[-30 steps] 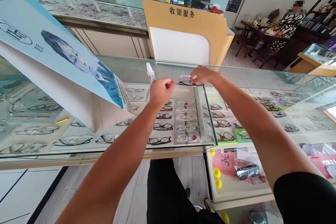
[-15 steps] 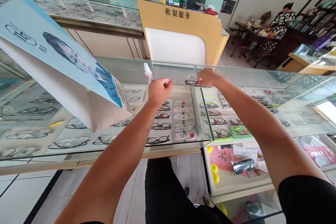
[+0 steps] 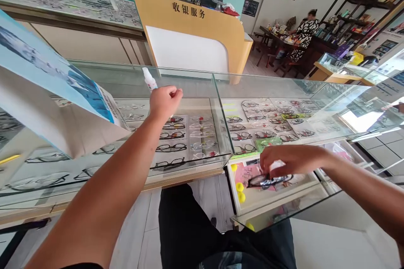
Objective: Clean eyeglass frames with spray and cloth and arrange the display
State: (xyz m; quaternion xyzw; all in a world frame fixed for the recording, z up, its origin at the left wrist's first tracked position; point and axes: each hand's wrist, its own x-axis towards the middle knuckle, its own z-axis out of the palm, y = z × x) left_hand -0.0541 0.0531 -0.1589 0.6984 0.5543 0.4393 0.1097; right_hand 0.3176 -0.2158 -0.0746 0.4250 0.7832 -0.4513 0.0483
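Note:
My right hand [image 3: 285, 162] pinches a pair of dark-framed eyeglasses [image 3: 259, 181] by the frame, above an open drawer [image 3: 252, 206] at the counter's near side. The far part of the glasses is hard to separate from the drawer contents behind it. My left hand [image 3: 164, 100] is closed in a fist at the glass counter, beside a white spray bottle [image 3: 149, 79]. Whatever lies inside the fist is hidden. Beneath the glass, several rows of eyeglasses [image 3: 171, 147] rest on white trays.
A large blue-and-white paper bag [image 3: 63, 92] stands on the counter at left. The drawer holds a pink packet [image 3: 248, 172] and yellow balls [image 3: 240, 192]. A wooden cashier desk [image 3: 233, 38] stands beyond the counter. A person [image 3: 304, 33] is at a table far right.
My right hand has brought the eyeglasses from the counter's far edge back toward me, over the drawer. My left fist stays near the spray bottle. The view has turned right.

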